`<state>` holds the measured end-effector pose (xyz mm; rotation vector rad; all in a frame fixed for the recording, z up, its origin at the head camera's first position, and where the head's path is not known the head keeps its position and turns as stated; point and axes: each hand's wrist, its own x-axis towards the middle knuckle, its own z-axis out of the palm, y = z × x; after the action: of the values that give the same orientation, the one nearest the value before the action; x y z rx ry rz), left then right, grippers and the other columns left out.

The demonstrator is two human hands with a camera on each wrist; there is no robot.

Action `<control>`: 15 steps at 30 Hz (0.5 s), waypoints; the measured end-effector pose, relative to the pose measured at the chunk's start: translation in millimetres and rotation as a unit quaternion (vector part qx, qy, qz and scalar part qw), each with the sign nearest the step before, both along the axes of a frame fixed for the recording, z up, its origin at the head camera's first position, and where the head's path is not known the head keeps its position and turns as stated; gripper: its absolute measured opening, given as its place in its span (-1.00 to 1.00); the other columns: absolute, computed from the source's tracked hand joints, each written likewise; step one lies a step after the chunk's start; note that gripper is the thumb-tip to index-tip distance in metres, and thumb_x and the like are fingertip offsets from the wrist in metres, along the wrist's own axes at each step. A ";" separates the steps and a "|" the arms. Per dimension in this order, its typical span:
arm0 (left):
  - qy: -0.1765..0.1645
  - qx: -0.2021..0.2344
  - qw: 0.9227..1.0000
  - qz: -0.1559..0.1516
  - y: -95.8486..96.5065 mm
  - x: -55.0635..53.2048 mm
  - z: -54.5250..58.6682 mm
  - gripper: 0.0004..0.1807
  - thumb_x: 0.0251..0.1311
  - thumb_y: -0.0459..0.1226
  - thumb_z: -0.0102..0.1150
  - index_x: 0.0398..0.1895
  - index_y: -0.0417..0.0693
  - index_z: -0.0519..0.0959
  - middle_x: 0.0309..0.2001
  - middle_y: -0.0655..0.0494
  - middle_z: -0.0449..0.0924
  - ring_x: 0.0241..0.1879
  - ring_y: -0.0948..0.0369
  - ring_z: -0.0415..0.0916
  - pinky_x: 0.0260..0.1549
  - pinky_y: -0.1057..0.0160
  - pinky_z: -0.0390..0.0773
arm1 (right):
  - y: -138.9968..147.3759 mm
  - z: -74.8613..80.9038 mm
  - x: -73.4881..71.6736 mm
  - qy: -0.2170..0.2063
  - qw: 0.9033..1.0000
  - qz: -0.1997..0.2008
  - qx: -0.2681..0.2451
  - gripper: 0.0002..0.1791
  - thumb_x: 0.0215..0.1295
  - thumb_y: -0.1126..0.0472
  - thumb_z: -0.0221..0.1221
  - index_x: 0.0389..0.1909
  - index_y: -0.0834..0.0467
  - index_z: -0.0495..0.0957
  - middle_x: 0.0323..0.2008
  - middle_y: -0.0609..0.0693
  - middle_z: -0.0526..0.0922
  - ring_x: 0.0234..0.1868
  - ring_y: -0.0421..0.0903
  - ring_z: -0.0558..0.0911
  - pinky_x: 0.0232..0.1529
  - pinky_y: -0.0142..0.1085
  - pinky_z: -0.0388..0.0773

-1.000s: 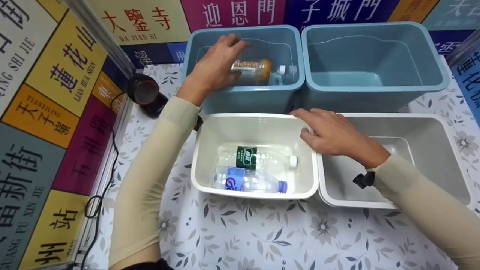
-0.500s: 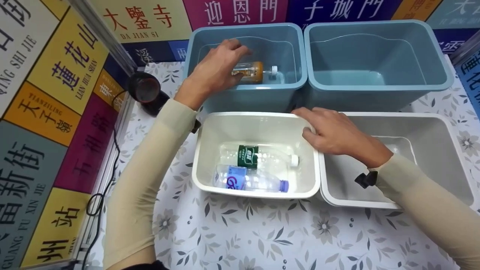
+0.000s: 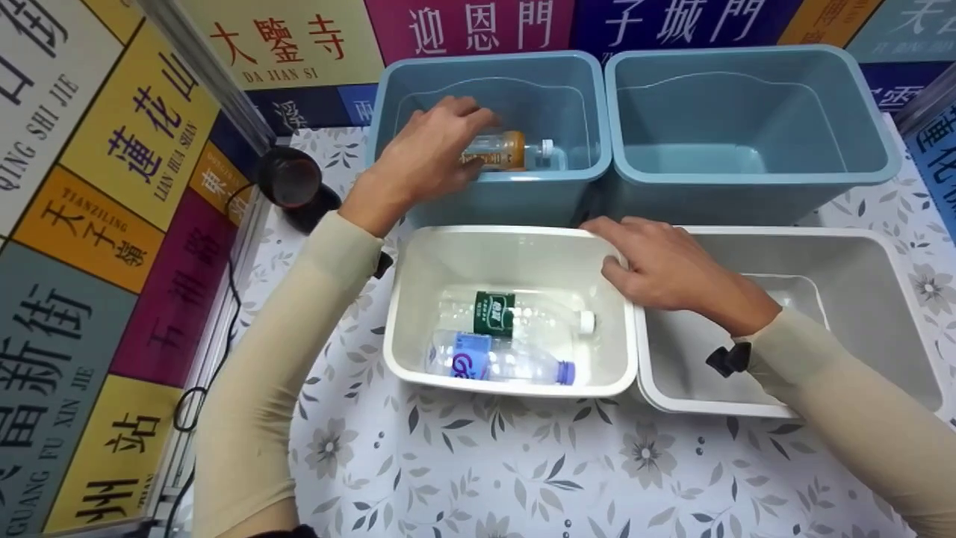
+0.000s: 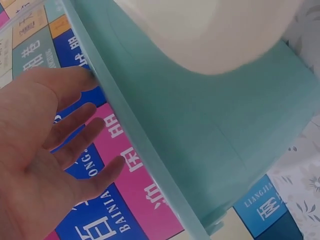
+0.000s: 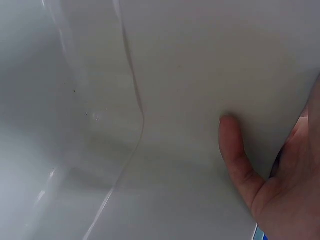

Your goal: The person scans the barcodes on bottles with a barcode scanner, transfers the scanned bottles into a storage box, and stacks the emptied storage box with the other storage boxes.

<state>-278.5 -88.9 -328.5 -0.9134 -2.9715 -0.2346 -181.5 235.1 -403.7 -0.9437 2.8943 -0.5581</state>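
Observation:
My left hand hovers over the left blue bin, fingers relaxed and apart, holding nothing. In the left wrist view that hand is beside the blue bin's rim. Under it, in the head view, a clear plastic bottle with an orange label lies in the bin, partly covered by the hand. My right hand grips the right rim of the left white bin, thumb against the wall. Inside lie a green-labelled bottle and a blue-labelled bottle.
A second blue bin stands at the back right. In front of it is a second white bin, partly under my right arm. A dark, round-topped object with a black cable stands at the left, near the printed wall panels.
The orange-labelled bottle has shifted slightly left in the blue bin and now lies still. My left hand has drawn back a little toward me; the right hand keeps its place.

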 end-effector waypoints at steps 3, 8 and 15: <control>0.009 0.007 1.000 -0.008 -1.8 4.2 0.9 -0.45 0.36 0.00 0.16 0.40 0.23 0.39 0.34 0.06 0.44 0.38 0.10 0.33 0.35 -0.14 0.39 | -0.1 0.0 0.0 0.002 1.000 0.001 0.001 -0.45 0.30 0.15 0.06 0.34 -0.16 0.41 -0.14 -0.06 0.64 -0.21 -0.06 0.57 -0.29 -0.06 0.49; 0.022 0.023 0.999 -0.024 -4.3 12.7 -0.6 -0.46 0.39 0.05 0.10 0.40 0.23 0.39 0.35 0.05 0.44 0.36 0.09 0.36 0.33 -0.12 0.43 | -0.1 -0.3 0.1 0.002 1.000 0.000 -0.004 -0.45 0.30 0.15 0.07 0.34 -0.16 0.41 -0.13 -0.04 0.64 -0.20 -0.05 0.58 -0.28 -0.03 0.50; 0.039 0.032 0.997 -0.055 -3.9 27.5 -2.3 -0.47 0.39 0.02 0.12 0.39 0.25 0.39 0.30 0.05 0.49 0.31 0.07 0.40 0.27 -0.23 0.45 | 0.6 -1.2 -0.3 0.001 1.000 0.000 -0.005 -0.45 0.31 0.14 0.06 0.34 -0.15 0.41 -0.13 -0.03 0.64 -0.19 -0.04 0.59 -0.26 -0.02 0.51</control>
<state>-251.0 -92.8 -330.8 -1.0547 -2.8286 -0.2874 -181.8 235.7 -404.9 -0.9474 2.8950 -0.5738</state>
